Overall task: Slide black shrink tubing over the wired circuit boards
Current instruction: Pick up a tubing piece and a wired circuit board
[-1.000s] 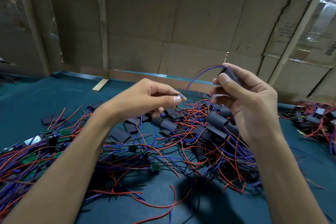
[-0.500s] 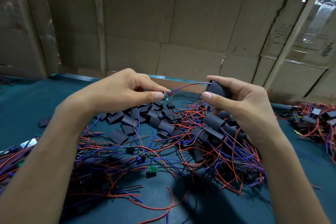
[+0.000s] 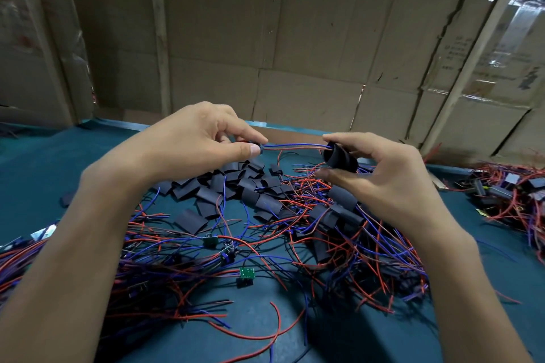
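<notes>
Cardboard panels (image 3: 295, 38) wall off the far edge of the green table (image 3: 44, 168), so your working room is the air above the pile, between that wall and your body. Your left hand (image 3: 188, 141) pinches a small board (image 3: 259, 149) at the fingertips; its wires (image 3: 295, 147) run almost level into the mouth of the tube (image 3: 339, 156), which your right hand (image 3: 392, 183) grips between thumb and fingers. The hands are held apart, joined only by the wires. The step in hand appears to be the slide itself: wires threaded, board not yet covered. Next, draw the tube left along the wires, or feed the board right, keeping both in line so that the board corners do not catch the rim. Loose tubes (image 3: 233, 186) and tangled wiring (image 3: 324, 230) lie directly below; stay clear above them to avoid snagging.
</notes>
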A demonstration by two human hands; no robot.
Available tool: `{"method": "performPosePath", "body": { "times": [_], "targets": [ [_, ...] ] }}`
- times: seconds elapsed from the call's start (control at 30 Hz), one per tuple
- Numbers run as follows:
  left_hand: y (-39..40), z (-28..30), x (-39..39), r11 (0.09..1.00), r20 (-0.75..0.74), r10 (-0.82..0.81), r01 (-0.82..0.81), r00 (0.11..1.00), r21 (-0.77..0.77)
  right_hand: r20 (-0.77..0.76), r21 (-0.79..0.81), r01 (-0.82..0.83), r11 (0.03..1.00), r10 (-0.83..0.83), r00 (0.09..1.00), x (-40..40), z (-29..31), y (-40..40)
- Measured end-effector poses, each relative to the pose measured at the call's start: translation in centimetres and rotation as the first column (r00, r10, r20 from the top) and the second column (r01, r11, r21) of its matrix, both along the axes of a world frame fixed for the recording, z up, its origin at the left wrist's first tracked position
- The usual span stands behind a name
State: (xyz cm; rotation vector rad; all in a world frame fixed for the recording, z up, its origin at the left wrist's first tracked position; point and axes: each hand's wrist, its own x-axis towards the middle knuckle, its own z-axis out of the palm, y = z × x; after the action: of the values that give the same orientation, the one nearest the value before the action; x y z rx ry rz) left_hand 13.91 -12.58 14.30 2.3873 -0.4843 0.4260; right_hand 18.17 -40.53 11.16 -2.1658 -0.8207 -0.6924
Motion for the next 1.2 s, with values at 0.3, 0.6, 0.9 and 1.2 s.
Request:
{"method": "performPosePath", "body": {
  "times": [0.3,0.6,0.9,1.2],
  "targets": [
    [-0.4,0.1,-0.2,0.997,0.043,0.072,-0.072,0.996,-0.011,0.004,-0.042,0.034,0.999,-0.034,0.999,0.6,-0.9,0.7],
    [-1.3,-0.5,0.6,0.939,-0.288,0.028,-0.124,0.957,-0.32,-0.029,0.056,-0.048,0.997,0.049,0.998,0.1,-1.2,2.0],
    [-4.2,-0.9,0.4,0.898,-0.26,-0.168,0.039,0.951,-0.438,0.074,-0.087,-0.064,0.994,0.071,0.995,-0.4,-1.8,3.8],
    [-4.5,-0.6,0.3,0.822,-0.278,-0.12,-0.061,0.953,-0.566,0.132,-0.029,-0.044,0.999,0.048,0.99,-0.2,-1.8,3.7]
  ]
}}
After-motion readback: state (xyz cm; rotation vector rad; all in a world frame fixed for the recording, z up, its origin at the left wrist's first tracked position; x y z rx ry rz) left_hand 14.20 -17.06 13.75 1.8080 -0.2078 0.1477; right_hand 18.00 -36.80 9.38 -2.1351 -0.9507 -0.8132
